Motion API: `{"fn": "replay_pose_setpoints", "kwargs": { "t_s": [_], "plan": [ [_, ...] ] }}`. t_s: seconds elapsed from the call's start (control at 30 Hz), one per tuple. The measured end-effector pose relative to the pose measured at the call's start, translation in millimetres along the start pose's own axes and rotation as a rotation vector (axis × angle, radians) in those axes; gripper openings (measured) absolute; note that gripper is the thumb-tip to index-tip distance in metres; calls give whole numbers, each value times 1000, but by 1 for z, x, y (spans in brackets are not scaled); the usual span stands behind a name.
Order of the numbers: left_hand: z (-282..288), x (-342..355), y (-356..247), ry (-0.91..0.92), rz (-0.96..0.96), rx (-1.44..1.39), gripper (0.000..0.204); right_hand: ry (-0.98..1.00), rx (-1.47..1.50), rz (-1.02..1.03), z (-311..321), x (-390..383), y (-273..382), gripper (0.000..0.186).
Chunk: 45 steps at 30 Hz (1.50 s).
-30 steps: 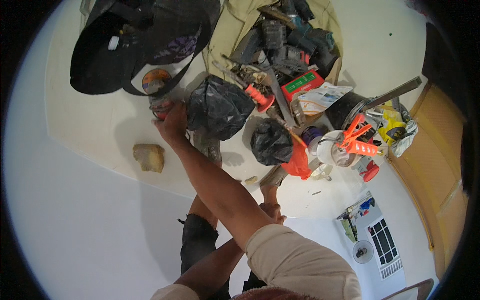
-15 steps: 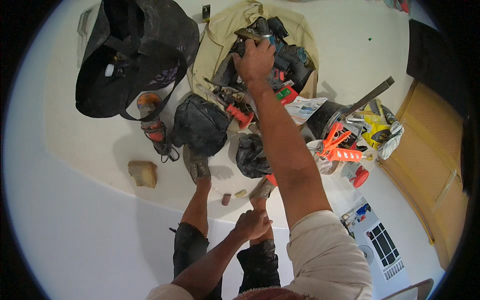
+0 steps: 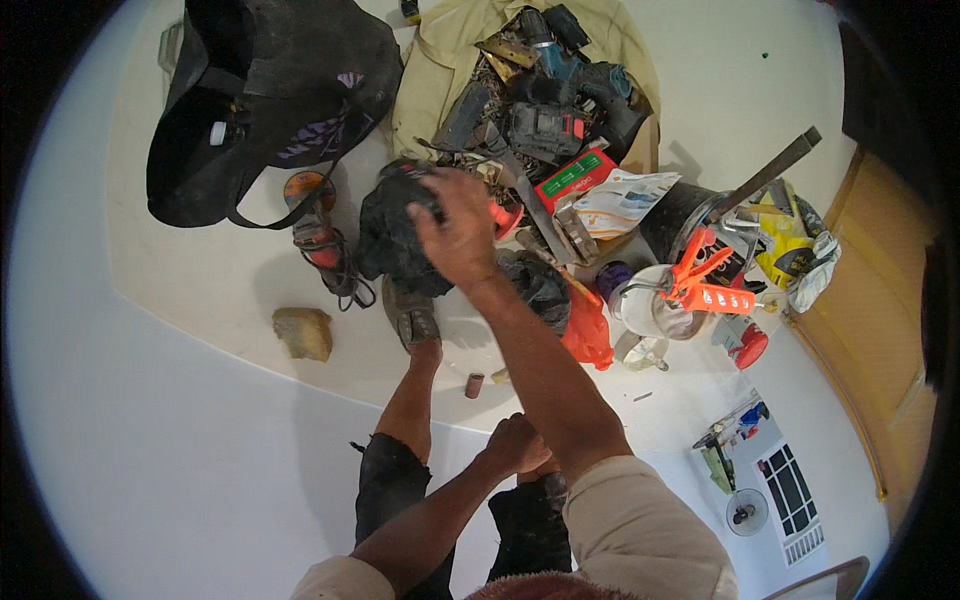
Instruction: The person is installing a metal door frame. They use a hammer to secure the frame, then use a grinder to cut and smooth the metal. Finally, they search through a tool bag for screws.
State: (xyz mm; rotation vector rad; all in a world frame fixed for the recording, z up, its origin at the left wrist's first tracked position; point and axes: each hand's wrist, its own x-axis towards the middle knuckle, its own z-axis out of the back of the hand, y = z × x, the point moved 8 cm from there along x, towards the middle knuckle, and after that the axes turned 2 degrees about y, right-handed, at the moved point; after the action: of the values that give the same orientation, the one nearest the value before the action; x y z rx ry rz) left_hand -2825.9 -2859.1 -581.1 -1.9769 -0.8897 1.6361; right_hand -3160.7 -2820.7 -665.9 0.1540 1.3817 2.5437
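Observation:
My right hand (image 3: 460, 225) is slightly blurred, its fingers apart. It hangs over or touches a crumpled black plastic bag (image 3: 380, 235) beside my left shoe (image 3: 411, 315). My left hand (image 3: 515, 443) is curled closed by my right knee; anything inside it is hidden. Beyond the right hand lies an open beige tool bag (image 3: 432, 70) full of tools. In it I see a teal and black power drill (image 3: 553, 62), a black battery pack (image 3: 545, 132) and a red and green box (image 3: 577, 178). A second black plastic bag (image 3: 537, 290) sits right of my right wrist.
A large black tote bag (image 3: 310, 70) stands far left, with a corded angle grinder (image 3: 320, 240) beside it. A sponge block (image 3: 302, 333) lies nearer. An orange caulking gun (image 3: 710, 295) rests across a white tub (image 3: 645, 305) at right, near a black bucket (image 3: 672, 220).
My right hand has left the tools in the beige bag and come back left and nearer, to the black plastic bag. My left hand stays closed near the right knee.

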Motion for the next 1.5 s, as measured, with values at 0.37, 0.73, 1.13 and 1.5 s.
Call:
{"fn": "replay_pose_setpoints", "kwargs": {
  "t_s": [0.37, 0.73, 1.13, 1.5],
  "plan": [
    [-29, 0, 27, 14, 11, -150, 49, 294, -158, -52, -111, -6, -20, 40],
    [4, -8, 4, -24, 15, -107, 45, 116, -698, -587, -11, 137, -105, 89],
    [-71, 16, 64, -184, -138, -621, 49, -194, -369, -465, 1, 85, -51, 70],
    [-16, -5, 7, -117, -100, -206, 47, -51, -31, -206, -96, 54, 29, 55]
  ]
}}
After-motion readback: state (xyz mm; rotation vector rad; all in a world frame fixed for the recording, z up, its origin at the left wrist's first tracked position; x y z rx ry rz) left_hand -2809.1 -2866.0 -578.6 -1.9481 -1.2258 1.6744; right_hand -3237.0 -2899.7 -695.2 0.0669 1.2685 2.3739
